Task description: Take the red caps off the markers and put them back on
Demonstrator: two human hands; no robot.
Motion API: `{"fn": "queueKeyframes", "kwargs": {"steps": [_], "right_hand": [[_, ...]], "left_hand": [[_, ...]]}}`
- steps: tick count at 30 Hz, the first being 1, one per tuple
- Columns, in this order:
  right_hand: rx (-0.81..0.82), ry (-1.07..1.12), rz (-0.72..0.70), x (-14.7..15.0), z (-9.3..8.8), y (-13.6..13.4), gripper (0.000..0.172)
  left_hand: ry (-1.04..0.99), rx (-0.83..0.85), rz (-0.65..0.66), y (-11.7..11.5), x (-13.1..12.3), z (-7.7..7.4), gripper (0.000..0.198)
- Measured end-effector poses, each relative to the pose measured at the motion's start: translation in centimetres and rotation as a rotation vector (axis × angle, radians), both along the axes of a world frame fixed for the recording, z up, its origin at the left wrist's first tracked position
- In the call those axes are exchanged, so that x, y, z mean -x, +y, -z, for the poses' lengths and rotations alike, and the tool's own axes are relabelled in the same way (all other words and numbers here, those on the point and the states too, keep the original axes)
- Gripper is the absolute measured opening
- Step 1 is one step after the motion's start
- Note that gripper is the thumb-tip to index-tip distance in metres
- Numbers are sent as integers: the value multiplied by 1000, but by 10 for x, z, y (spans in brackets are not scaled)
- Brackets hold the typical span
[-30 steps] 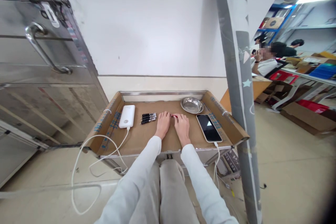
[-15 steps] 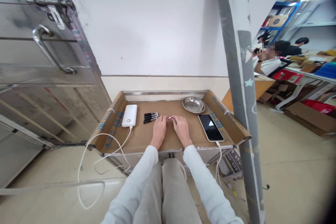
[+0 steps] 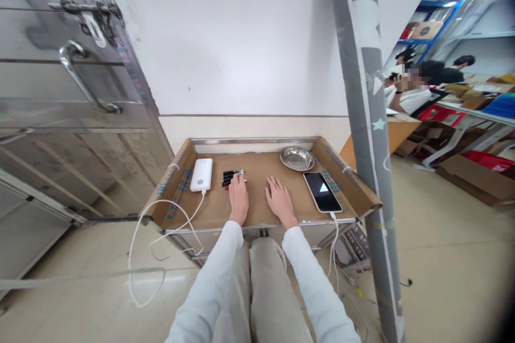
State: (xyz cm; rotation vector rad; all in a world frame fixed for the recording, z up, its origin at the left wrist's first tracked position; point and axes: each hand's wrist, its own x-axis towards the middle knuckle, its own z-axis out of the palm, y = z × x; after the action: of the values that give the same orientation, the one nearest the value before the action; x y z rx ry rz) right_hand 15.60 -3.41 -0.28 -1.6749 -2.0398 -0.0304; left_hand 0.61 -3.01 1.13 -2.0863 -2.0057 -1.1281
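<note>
I sit at a cardboard-lined metal cart (image 3: 261, 214). My left hand (image 3: 238, 198) reaches to a small row of black pens (image 3: 232, 174) and its fingers are curled over a red pen (image 3: 227, 187), whose tip shows at the left of the fingers beside the black ones. My right hand (image 3: 277, 198) lies flat on the cardboard with its fingers spread and nothing in it, about a hand's width right of the left hand.
A white power bank (image 3: 201, 174) with a trailing cable (image 3: 161, 225) lies left of the pens. A steel dish (image 3: 296, 158) and a phone (image 3: 322, 191) sit at the right. A grey wrapped pole (image 3: 362, 91) stands right, a steel door (image 3: 60, 91) left. People sit far right (image 3: 414, 91).
My left hand has carried the red pen from between the two hands leftward to the black pens. My right hand has let go of it and lies flat.
</note>
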Motion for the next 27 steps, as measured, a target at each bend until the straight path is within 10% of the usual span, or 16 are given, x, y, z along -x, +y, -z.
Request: {"fn": "queueKeyframes", "kwargs": {"steps": [7,27], "right_hand": [[15,7,44,-3,0,-13,40],[-7,34,44,-4,5,-8,38]], "left_hand": [[42,155,512,-4,-6,-1,23],[-81,206,510,-3,-2,2,23]]}}
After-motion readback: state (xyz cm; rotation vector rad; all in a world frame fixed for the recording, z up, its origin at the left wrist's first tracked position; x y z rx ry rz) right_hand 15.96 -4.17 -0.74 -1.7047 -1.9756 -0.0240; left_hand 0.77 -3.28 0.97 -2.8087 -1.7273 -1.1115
